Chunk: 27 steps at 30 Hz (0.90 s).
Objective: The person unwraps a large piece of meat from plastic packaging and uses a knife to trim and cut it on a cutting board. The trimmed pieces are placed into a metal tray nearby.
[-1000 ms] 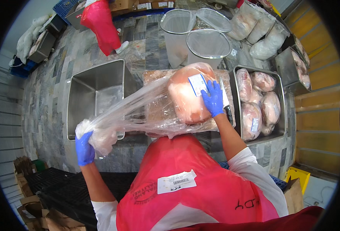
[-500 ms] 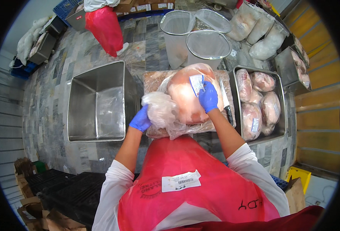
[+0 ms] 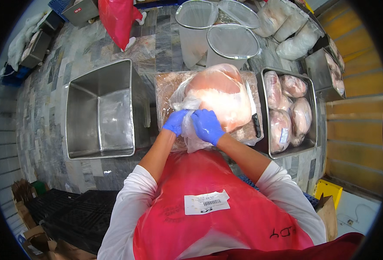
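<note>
A large pale pink cut of raw meat (image 3: pixel 226 93) lies on a plastic-wrapped surface (image 3: pixel 167 82) in front of me. Clear plastic film (image 3: pixel 192 138) is gathered at its near left side. Both blue-gloved hands are closed on that film, close beside each other: my left hand (image 3: pixel 175 122) at its left, my right hand (image 3: pixel 207 125) at its right, touching the meat's near edge. To the right of the meat lies a knife (image 3: pixel 256 123), its black handle toward me. No label shows on the meat's visible side.
An open metal tub (image 3: pixel 100 117) with bare inner walls stands at left. At right, another metal tub (image 3: pixel 315 125) holds several wrapped meat pieces (image 3: pixel 301 115). Beyond the meat stand bag-lined bins (image 3: pixel 232 43). A person in a red apron (image 3: pixel 115 21) is at far left.
My right hand has left the meat's white label and come down to the plastic film beside my left hand. The label is out of sight. The meat appears turned, and the other person has shifted.
</note>
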{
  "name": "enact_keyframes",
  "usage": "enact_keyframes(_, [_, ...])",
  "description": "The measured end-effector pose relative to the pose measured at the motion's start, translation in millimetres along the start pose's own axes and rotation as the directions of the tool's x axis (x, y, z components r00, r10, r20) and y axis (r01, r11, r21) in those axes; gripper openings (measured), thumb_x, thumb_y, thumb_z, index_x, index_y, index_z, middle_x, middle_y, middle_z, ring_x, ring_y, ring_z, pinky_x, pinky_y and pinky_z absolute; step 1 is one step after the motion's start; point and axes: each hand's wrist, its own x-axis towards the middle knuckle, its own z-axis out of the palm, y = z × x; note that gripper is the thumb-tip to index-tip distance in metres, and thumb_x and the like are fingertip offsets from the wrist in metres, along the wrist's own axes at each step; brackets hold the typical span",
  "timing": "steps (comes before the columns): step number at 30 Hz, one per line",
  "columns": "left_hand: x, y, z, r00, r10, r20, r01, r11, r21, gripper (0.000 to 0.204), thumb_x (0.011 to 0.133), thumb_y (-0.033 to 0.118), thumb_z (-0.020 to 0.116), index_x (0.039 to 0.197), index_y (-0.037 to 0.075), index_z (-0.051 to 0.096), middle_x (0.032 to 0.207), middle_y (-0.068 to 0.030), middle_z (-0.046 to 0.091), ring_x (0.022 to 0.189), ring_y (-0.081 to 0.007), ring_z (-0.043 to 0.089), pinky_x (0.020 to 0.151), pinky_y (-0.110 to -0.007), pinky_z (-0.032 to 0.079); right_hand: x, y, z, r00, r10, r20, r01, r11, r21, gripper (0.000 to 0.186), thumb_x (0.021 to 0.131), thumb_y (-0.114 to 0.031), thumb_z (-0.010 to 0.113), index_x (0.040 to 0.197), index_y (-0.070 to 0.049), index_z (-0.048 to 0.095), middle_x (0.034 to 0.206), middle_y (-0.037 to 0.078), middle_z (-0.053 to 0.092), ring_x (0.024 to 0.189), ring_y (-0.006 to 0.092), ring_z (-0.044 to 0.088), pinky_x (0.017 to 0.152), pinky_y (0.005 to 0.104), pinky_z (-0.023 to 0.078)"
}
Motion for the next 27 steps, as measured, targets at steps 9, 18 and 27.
enact_keyframes(9, [-37.8, -8.1, -91.4, 0.990, -0.089, -0.107, 0.119, 0.937, 0.327, 0.035, 0.093, 0.018, 0.068, 0.122, -0.002, 0.068, 0.110, -0.0128, 0.073, 0.096, -0.0245, 0.071, 0.087, -0.040, 0.058, -92.2, 58.1, -42.5, 0.851, 0.353, -0.390, -0.323, 0.936, 0.141, 0.057, 0.087, -0.019, 0.077, 0.139, -0.004, 0.060, 0.141, 0.023, 0.058, 0.131, 0.0395, 0.054, 0.113, 0.0471, 0.043])
enact_keyframes(18, [-39.8, -0.3, -102.8, 0.968, -0.007, -0.252, 0.067, 0.971, 0.228, 0.037, 0.094, 0.017, 0.071, 0.126, 0.000, 0.066, 0.112, -0.0114, 0.072, 0.097, -0.0248, 0.071, 0.086, -0.039, 0.059, -99.9, 46.4, -44.2, 0.866, 0.292, -0.407, -0.293, 0.954, 0.061, 0.093, 0.077, -0.030, 0.088, 0.154, -0.003, 0.044, 0.146, 0.025, 0.052, 0.133, 0.0442, 0.052, 0.114, 0.0487, 0.041])
enact_keyframes(27, [-36.0, -1.8, -10.6, 0.921, 0.020, -0.388, 0.143, 0.912, 0.385, 0.040, 0.102, 0.030, 0.063, 0.127, -0.001, 0.065, 0.117, -0.0139, 0.071, 0.101, -0.0231, 0.071, 0.084, -0.041, 0.060, -24.4, -47.2, 31.9, 0.995, 0.015, -0.099, 0.016, 0.951, 0.309, 0.109, 0.073, -0.035, 0.090, 0.159, -0.002, 0.031, 0.152, 0.028, 0.042, 0.139, 0.0429, 0.046, 0.114, 0.0520, 0.042])
